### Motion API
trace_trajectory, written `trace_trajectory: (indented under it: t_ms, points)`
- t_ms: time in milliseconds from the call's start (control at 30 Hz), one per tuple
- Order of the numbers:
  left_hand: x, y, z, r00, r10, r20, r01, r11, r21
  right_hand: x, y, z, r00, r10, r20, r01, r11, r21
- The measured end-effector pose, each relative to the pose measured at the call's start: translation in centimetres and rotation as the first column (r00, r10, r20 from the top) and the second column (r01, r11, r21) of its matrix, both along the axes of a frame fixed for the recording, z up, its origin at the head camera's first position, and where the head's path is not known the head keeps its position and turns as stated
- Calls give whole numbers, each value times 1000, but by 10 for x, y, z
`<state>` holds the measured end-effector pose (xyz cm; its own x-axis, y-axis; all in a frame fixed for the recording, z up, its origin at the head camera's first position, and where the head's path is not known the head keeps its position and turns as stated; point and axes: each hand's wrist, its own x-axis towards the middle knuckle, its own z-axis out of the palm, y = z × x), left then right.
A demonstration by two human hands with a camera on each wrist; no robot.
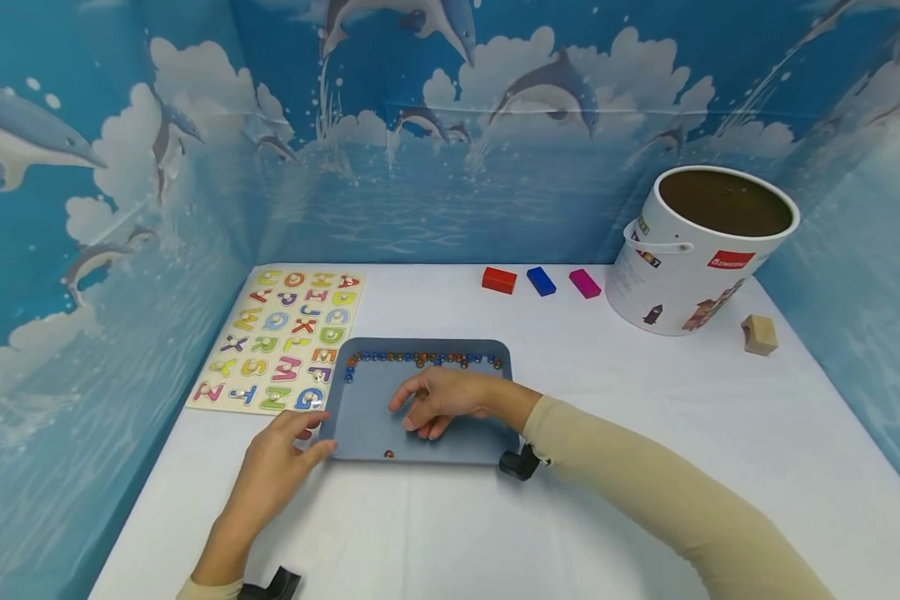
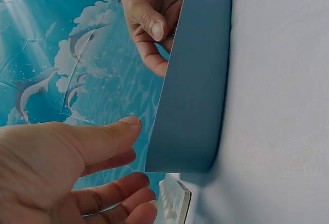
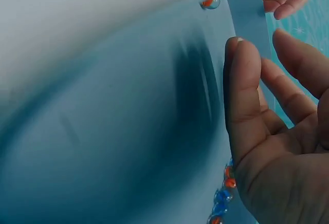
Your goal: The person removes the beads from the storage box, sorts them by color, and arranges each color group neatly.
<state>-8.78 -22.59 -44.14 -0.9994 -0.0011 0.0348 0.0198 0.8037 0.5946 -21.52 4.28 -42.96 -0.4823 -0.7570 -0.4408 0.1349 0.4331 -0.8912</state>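
A shallow grey-blue tray lies on the white table. Blue and orange glass marbles line its far side, with a few at the far left corner. One orange marble sits alone by the near edge; the right wrist view shows this clear marble with an orange swirl. Over the middle of the tray hovers my right hand, fingers loosely bent and nothing between them. My left hand is at the tray's near left corner, thumb and fingers spread apart, fingertips right by the rim.
A wooden alphabet puzzle board lies left of the tray. Red, blue and magenta blocks are at the back. Farther right stand a white bucket and a wooden block. A dolphin-print curtain surrounds the table.
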Motion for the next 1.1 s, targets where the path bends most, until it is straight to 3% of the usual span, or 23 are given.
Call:
trace_trajectory:
  t_ms: [133, 267, 600, 1100]
  points:
    - [-4, 2, 1, 1000, -18, -23, 18, 1000, -1, -2, -4, 0, 994, 67, -91, -63, 997, 43]
    - [-6, 3, 1, 1000, -19, -16, 18, 1000, -9, -6, -9, 0, 968, 174, -180, -162, 983, 84]
    - [-2, 0, -2, 1000, -5, -9, 5, 1000, 0, -2, -28, -1, 892, 392, -226, -355, 916, 187]
    - [-1, -3, -3, 1000, 7, -1, -7, 1000, -16, 5, -40, -3, 856, 444, -265, -387, 890, 242]
